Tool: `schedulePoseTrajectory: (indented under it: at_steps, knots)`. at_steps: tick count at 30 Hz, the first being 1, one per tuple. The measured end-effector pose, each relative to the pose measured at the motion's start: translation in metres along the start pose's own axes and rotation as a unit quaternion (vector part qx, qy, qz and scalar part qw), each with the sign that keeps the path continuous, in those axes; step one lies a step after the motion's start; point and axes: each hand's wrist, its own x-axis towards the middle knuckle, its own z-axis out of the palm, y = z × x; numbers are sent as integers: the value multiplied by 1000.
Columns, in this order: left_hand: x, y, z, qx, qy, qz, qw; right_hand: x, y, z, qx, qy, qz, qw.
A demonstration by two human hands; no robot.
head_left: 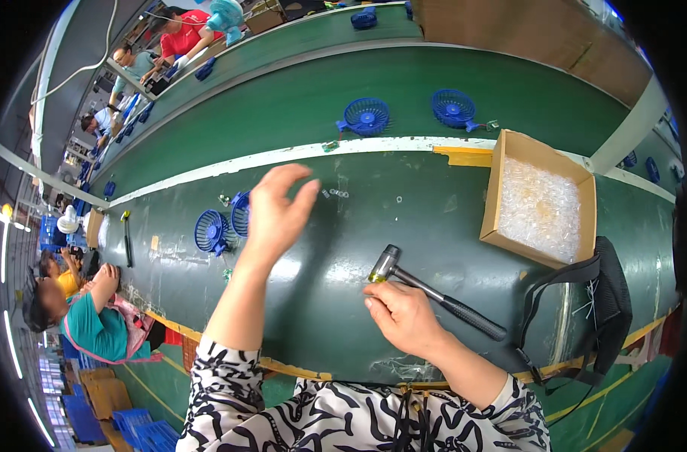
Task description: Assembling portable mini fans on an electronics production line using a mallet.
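Note:
My left hand [278, 215] is raised above the green worktable [313, 301], thumb and fingers apart, with nothing seen in it. It partly covers one of two blue round fan housings [210, 231] on the table. Small clear pieces [339, 194] lie just right of its fingertips. My right hand [405, 315] is closed in a pinch low over the table; whatever it pinches, if anything, is hidden. Close beyond it lies a mallet [464, 310] with a metal head, a yellowish face and a black grip. The mallet's head is next to my right fingertips.
A cardboard box [496, 197] of clear plastic pieces stands at the right, with a black strapped bag [613, 309] nearer. Beyond the white ledge, a green conveyor belt [283, 113] carries blue fan housings [367, 117]. Another hammer [127, 241] lies left, near a seated co-worker [95, 324].

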Motion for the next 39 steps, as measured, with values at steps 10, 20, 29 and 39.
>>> schedulePoseTrajectory:
  at_steps: [10, 20, 29, 39]
  knots:
    - [-82, -49, -60, 344, -22, 49, 938, 1, -1, 2, 3, 4, 2, 1000]
    - [-100, 80, -33, -16, -103, -146, 984, -2, 14, -1, 82, 14, 49, 995]
    - [-159, 60, -19, -247, -100, -148, 952, -3, 10, 3, 74, 19, 48, 996]
    - [-209, 81, -8, -19, -81, 37, 996, -16, -9, 2, 51, -27, 77, 995]
